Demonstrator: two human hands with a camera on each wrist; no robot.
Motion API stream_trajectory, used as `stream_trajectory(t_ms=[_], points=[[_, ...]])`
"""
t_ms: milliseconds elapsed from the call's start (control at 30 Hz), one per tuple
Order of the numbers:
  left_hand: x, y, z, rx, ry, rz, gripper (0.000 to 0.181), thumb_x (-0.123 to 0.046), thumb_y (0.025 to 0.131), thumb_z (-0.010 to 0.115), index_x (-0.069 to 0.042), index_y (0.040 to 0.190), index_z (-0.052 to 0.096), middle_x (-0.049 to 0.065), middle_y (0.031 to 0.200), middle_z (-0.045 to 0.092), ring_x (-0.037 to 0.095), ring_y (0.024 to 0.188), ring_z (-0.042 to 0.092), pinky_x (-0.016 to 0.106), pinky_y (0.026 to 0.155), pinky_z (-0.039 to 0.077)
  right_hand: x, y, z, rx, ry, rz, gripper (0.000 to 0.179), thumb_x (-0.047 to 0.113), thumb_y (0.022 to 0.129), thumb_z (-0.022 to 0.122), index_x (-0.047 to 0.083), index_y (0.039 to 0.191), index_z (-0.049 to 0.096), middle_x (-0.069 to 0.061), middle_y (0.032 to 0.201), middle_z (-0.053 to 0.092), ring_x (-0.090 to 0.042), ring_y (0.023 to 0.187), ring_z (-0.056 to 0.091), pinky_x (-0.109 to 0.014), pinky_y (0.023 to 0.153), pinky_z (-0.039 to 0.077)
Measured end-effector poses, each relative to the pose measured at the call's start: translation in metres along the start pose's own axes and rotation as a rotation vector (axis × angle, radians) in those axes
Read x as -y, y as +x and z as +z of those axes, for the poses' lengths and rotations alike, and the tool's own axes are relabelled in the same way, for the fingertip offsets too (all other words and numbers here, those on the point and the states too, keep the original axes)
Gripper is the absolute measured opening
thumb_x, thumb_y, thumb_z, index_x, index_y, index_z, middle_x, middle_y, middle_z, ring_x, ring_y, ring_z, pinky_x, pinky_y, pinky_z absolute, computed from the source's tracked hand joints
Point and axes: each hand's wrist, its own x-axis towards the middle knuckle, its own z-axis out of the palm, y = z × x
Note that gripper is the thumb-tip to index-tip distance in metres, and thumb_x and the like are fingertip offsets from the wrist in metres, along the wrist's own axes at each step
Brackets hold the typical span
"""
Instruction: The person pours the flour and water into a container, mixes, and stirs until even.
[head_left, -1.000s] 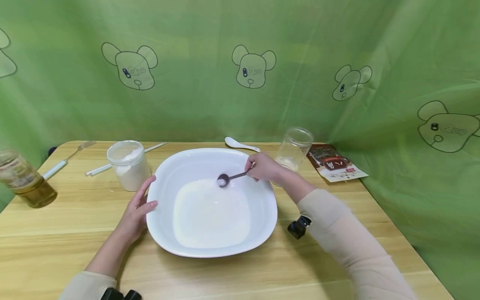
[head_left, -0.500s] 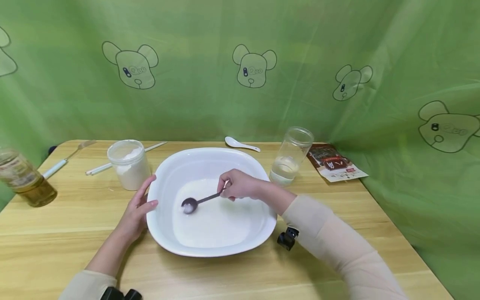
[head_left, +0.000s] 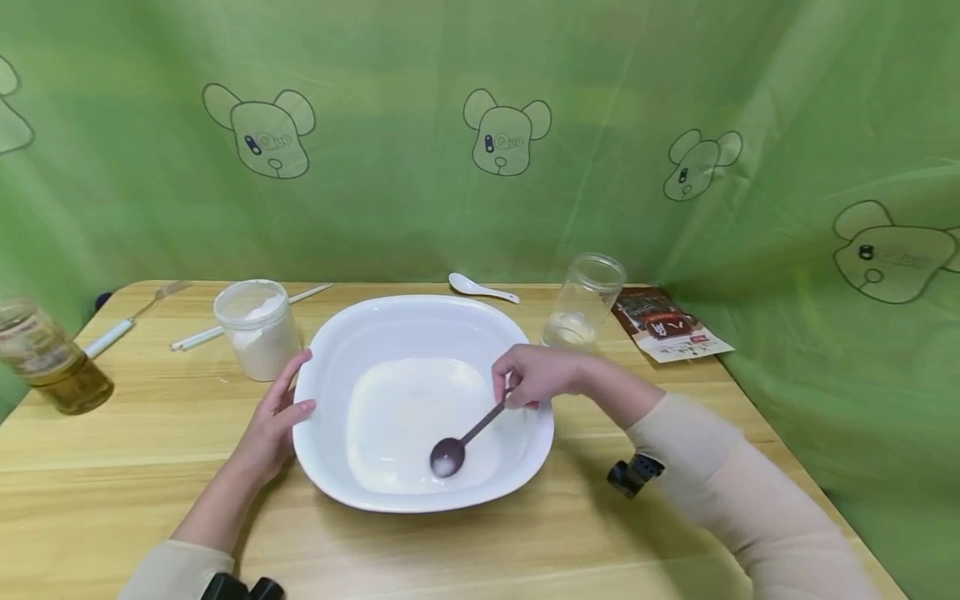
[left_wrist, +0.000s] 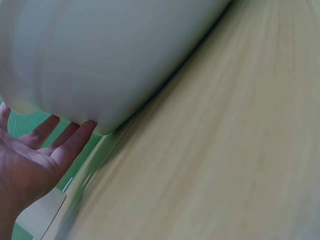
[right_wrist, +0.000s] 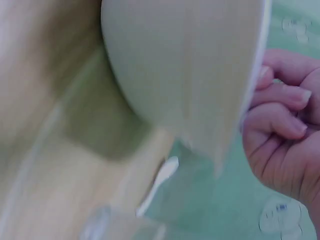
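A white basin stands on the wooden table, its bottom pale with glossy glints. My left hand steadies the basin's left side, thumb and index tip at the rim; in the left wrist view, straight, spread fingers touch the outer wall. My right hand pinches the handle of a dark brown measuring spoon, held inside the basin above its right rim. The round spoon bowl points down-left, over the basin's lower middle, with something whitish in it. In the right wrist view the right hand's fingers are curled and the spoon is hidden.
A jar of white powder stands left of the basin. Further left are a bottle of amber liquid, a fork and white chopsticks. Behind lie a white spoon, a clear jar and a brown packet.
The right hand and spoon swept from the basin's back to its left, then right and nearer the front. The left hand has stayed on the basin's side.
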Motion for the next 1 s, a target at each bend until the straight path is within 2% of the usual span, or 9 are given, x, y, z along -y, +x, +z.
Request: stream_trajectory(t_ms=[233, 333, 500, 700, 867, 1000], points=[[0.002, -0.001, -0.002, -0.012, 0.011, -0.017, 0.058, -0.004, 0.084, 0.045, -0.020, 0.136, 0.025, 0.008, 0.116, 0.040, 0.018, 0.089, 0.055, 0.038, 0.065, 0.051, -0.012, -0.003, -0.019, -0.236, -0.074, 0.046, 0.012, -0.010, 0.068, 0.050, -0.002, 0.075, 0.057, -0.003, 0.052, 0.048, -0.013, 0.043, 0.043, -0.019, 0.040, 0.034], [0.001, 0.000, -0.001, -0.017, 0.008, -0.016, 0.057, -0.004, 0.084, 0.045, -0.021, 0.135, 0.026, 0.010, 0.116, 0.039, 0.018, 0.089, 0.055, 0.037, 0.064, 0.051, -0.013, 0.004, -0.021, -0.306, -0.085, 0.061, 0.011, -0.008, 0.069, 0.050, -0.002, 0.076, 0.057, -0.002, 0.051, 0.047, -0.012, 0.044, 0.042, -0.019, 0.041, 0.032], [0.001, 0.000, -0.001, -0.018, 0.012, -0.022, 0.057, -0.004, 0.084, 0.045, -0.022, 0.135, 0.026, 0.010, 0.113, 0.042, 0.018, 0.086, 0.056, 0.038, 0.062, 0.052, -0.013, 0.024, -0.019, -0.387, -0.044, 0.082, 0.009, -0.006, 0.071, 0.053, -0.001, 0.077, 0.057, -0.004, 0.049, 0.046, -0.011, 0.043, 0.041, -0.020, 0.041, 0.032], [0.001, 0.000, 0.000, -0.017, 0.016, -0.017, 0.057, -0.004, 0.083, 0.045, -0.022, 0.134, 0.027, 0.011, 0.113, 0.041, 0.017, 0.086, 0.056, 0.039, 0.062, 0.052, -0.007, 0.053, -0.007, -0.411, 0.065, 0.105, 0.009, -0.004, 0.071, 0.055, 0.001, 0.079, 0.057, -0.005, 0.050, 0.048, -0.010, 0.040, 0.036, -0.018, 0.037, 0.026], [0.000, 0.000, 0.001, -0.017, 0.009, -0.007, 0.056, -0.003, 0.083, 0.044, -0.023, 0.134, 0.029, 0.011, 0.114, 0.040, 0.018, 0.087, 0.056, 0.038, 0.063, 0.052, 0.005, 0.071, 0.010, -0.377, 0.171, 0.091, 0.009, -0.004, 0.072, 0.054, 0.001, 0.079, 0.056, -0.006, 0.049, 0.048, -0.011, 0.038, 0.034, -0.018, 0.034, 0.024], [-0.001, 0.000, 0.002, -0.022, 0.004, -0.003, 0.056, -0.003, 0.083, 0.044, -0.022, 0.134, 0.029, 0.012, 0.115, 0.039, 0.019, 0.088, 0.055, 0.037, 0.063, 0.052, 0.015, 0.076, 0.023, -0.317, 0.214, 0.077, 0.008, -0.004, 0.074, 0.055, 0.002, 0.079, 0.056, -0.006, 0.048, 0.047, -0.010, 0.037, 0.032, -0.018, 0.034, 0.022]])
